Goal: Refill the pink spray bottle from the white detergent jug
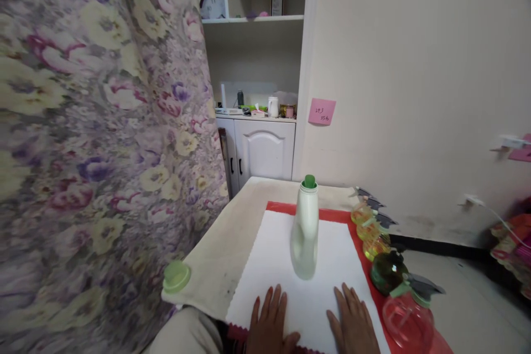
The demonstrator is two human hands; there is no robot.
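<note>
Both hands rest palm down on a white sheet (pixel 265 254), near its front edge. My left hand (pixel 270 321) lies flat with its fingers stretched out and holds nothing. My right hand (pixel 352 318) lies likewise, fingers apart. Beyond them, between the two hands, a pale green detergent bottle (pixel 306 238) with a moulded handle stands upright. Its cap is off and a green spout (pixel 309 181) shows in the neck. Neither hand touches the bottle. A light green cap (pixel 176 276) sits at the table's left front corner, apart from my left hand.
Several spray bottles line the table's right edge, among them a pink one (pixel 409 318), a dark green one (pixel 389 271) and a yellow one (pixel 376 243). A red cloth (pixel 338 214) shows under the sheet. A flowered curtain (pixel 103 149) hangs at left; a white cabinet (pixel 267 149) stands behind.
</note>
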